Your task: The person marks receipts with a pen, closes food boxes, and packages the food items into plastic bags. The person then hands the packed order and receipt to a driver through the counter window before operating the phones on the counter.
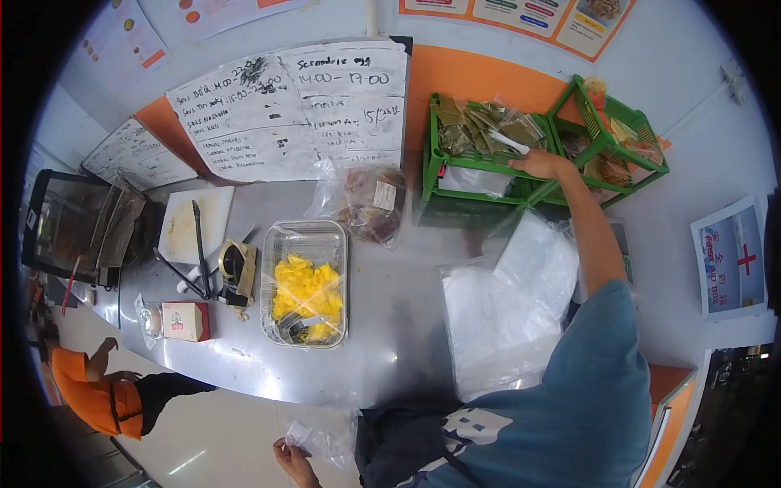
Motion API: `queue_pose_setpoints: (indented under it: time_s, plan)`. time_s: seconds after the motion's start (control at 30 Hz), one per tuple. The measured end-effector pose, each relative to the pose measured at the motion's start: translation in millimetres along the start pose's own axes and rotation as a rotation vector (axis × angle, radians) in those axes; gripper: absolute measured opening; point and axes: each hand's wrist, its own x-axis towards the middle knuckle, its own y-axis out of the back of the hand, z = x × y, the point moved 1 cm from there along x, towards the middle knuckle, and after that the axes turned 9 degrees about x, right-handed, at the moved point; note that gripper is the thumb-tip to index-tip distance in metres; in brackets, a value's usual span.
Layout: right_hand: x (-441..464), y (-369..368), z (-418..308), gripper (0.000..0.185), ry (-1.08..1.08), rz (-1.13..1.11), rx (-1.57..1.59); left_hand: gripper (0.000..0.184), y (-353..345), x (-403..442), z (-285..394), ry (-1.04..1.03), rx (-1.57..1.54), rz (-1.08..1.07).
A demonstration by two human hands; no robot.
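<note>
Pinching a crinkled, clear plastic bag at seven o'clock, the left hand has fingers clamped on it; at two, the right hand (its grip I cannot tell) meets a green plastic crate of flat sachets.

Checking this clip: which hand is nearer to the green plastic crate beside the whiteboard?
The right. The right hand is at the crate's front rim; the left hand is far below, holding a clear plastic bag.

One handwritten whiteboard; one white cutting board, black tongs lie partly over it; one red-and-white box; one first aid sign
</note>
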Motion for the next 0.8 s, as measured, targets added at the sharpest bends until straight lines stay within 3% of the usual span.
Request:
queue_pose_setpoints:
  time_s: [0.13,0.23,0.33,0.43,0.5,0.53,0.57,0.63,0.7,0.73,0.77,0.8]
  plan:
    - [-8,-8,4,0.081,0.149,0.014,0.028,0.010,0,4,1,-0.017,0.007,-0.008]
    - [-12,-22,7,0.075,0.304,0.193,0.120,0.010,-2,4,9,-0.015,0.023,-0.025]
    - [-7,-23,7,0.064,0.303,0.319,0.235,0.010,-5,6,14,-0.002,0.034,-0.025]
    - [-15,-22,-1,0.054,0.346,0.623,0.374,0.011,-4,11,13,-0.031,0.032,-0.022]
    - [-34,-17,-31,0.048,0.535,0.793,0.505,0.012,0,6,21,-0.059,0.042,-0.020]
    - [-54,-19,-53,0.044,0.384,0.714,0.582,0.013,1,2,26,-0.065,0.050,-0.016]
    - [-59,-33,-68,0.046,0.401,0.637,0.714,0.013,6,3,14,-0.100,0.045,-0.027]
    - [-81,-84,-97,0.053,0.330,0.367,0.674,0.008,6,1,18,-0.018,0.006,-0.017]
    - [-112,-164,-136,0.057,0.253,0.107,0.425,0.006,4,2,18,0.036,-0.041,-0.003]
    - [-128,-205,-153,0.056,0.139,-0.109,0.423,0.007,4,2,17,0.041,-0.033,-0.002]
    - [-139,-251,-163,0.049,0.108,-0.350,0.629,0.007,4,1,17,0.045,-0.024,-0.009]
    - [-156,-284,-184,0.042,0.016,-0.743,0.949,0.008,5,1,16,0.046,-0.016,-0.019]
